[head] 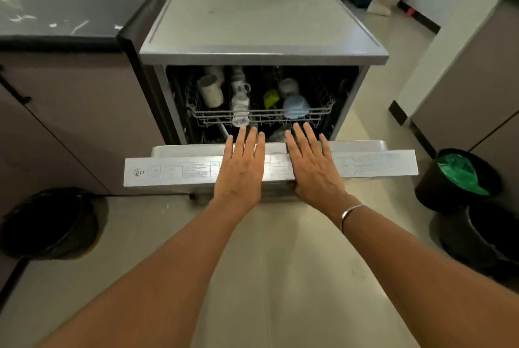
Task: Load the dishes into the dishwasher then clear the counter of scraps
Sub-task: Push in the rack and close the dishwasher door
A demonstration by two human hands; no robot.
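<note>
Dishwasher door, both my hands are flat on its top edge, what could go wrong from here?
Fingers of the left hand and right hand reach past the door edge; closing could pinch them.
The clear glass sits at the very front of the upper rack; a hard shut may knock it.

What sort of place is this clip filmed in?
Most likely a kitchen, perhaps a staged one. A dishwasher stands open with mugs in its upper rack, a dark counter runs beside it, and lined bins sit on the floor.
</note>
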